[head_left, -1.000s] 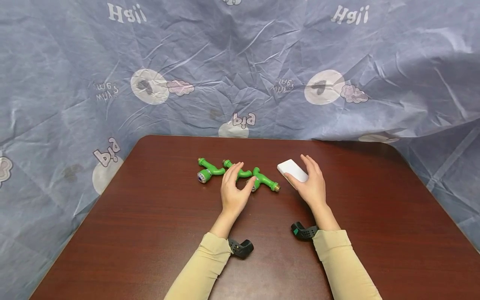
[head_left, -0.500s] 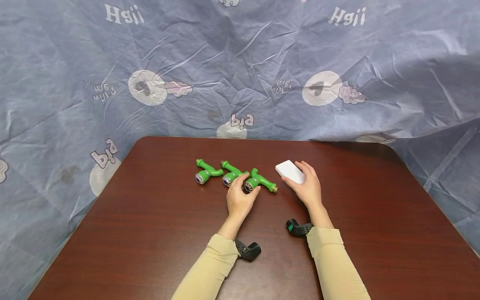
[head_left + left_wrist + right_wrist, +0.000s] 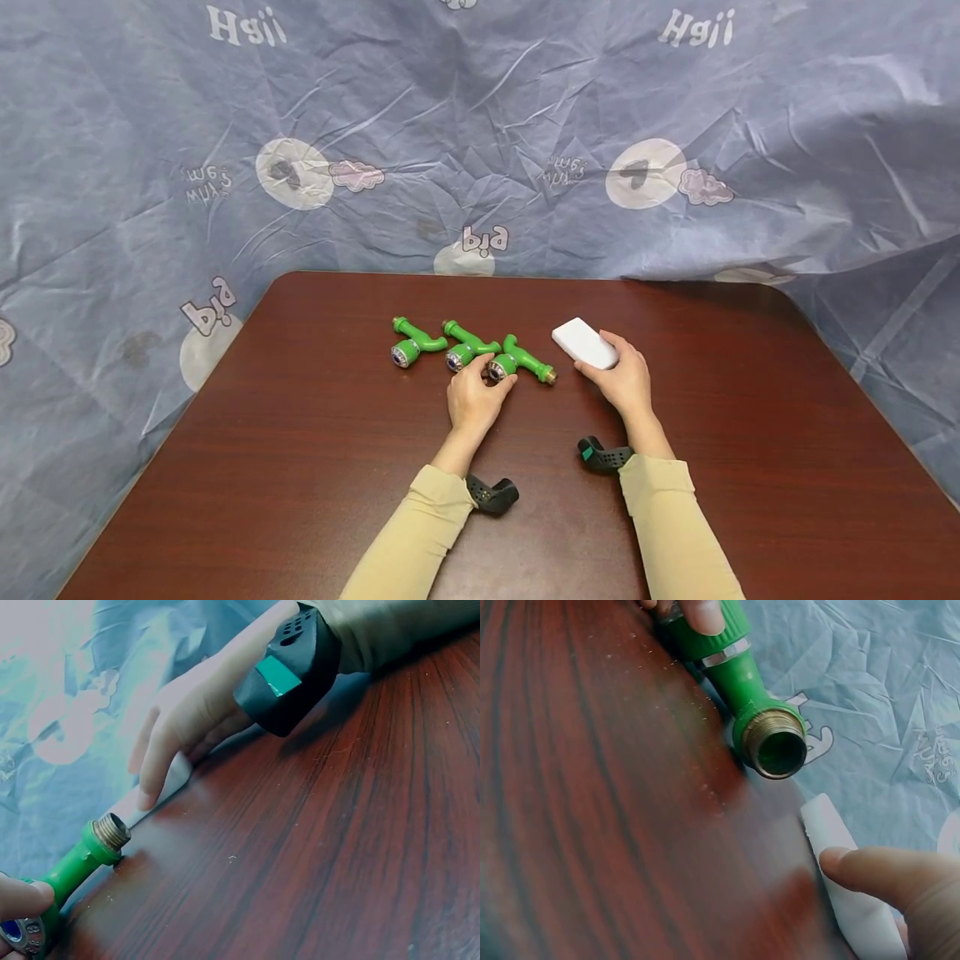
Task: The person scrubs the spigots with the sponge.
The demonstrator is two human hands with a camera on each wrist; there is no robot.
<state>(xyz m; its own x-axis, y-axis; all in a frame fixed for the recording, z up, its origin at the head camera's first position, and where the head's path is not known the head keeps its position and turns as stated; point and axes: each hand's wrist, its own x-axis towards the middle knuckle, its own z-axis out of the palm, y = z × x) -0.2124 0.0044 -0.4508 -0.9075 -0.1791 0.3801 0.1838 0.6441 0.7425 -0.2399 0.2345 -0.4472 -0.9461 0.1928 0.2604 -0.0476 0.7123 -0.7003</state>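
Three green plastic taps with threaded brass ends lie in a row on the table. My left hand (image 3: 474, 398) has thumb and fingers on either side of the knob of the rightmost tap (image 3: 531, 365), pinching it. In the right wrist view that tap's open threaded mouth (image 3: 780, 750) faces the camera. The middle tap (image 3: 472, 340) is partly behind my left fingers; the left tap (image 3: 422, 340) lies apart. To the right, my right hand (image 3: 628, 385) grips the near end of a flat white rectangular block (image 3: 581, 342), thumb along one long side. The block's kind is not shown.
The dark reddish wooden table (image 3: 300, 433) has a rounded far edge. Behind it hangs a crumpled blue-grey printed cloth (image 3: 420, 108). Each wrist wears a black strap-on mount, such as the right one (image 3: 600, 455).
My left hand has come down from over the middle and right taps and taken the right tap's knob. My right hand's fingers have drawn in around the white block. The taps have not visibly moved.
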